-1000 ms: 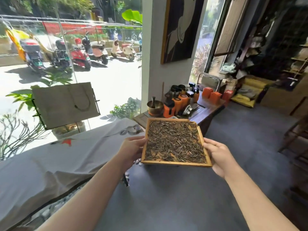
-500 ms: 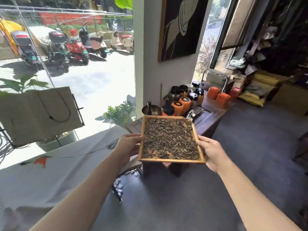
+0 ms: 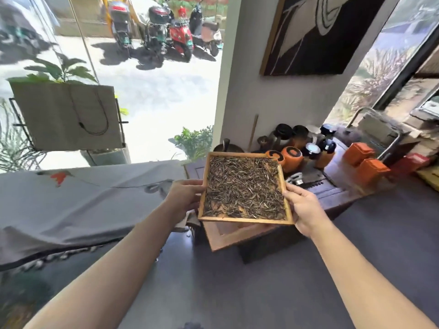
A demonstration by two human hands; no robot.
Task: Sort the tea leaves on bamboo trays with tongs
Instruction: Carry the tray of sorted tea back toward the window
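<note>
Step in hand, by judgement: transport of the loaded tray to a work surface; sorting itself is not begun, and no tongs can be made out in view. The square bamboo tray [image 3: 244, 219] is held in the air between the two hands, roughly level, with its far edge toward the wall. The left hand [image 3: 184, 197] grips the left rim, thumb on top and fingers under; the right hand [image 3: 303, 208] grips the right rim near the front corner in the same manner. The tray carries a dense, loose layer of dry tea leaves [image 3: 244, 188], dark with pale strands, spread across nearly the whole floor. Directly below the hands lies a low dark wooden table [image 3: 337, 193] with a second wooden tray [image 3: 228, 236] on its near end; whether that one holds anything cannot be told. Beyond the right hand stand orange tea canisters [image 3: 291, 157] and orange boxes [image 3: 373, 173], lids shut, contents hidden. Next move calls for a level set-down, then locating tongs.
</note>
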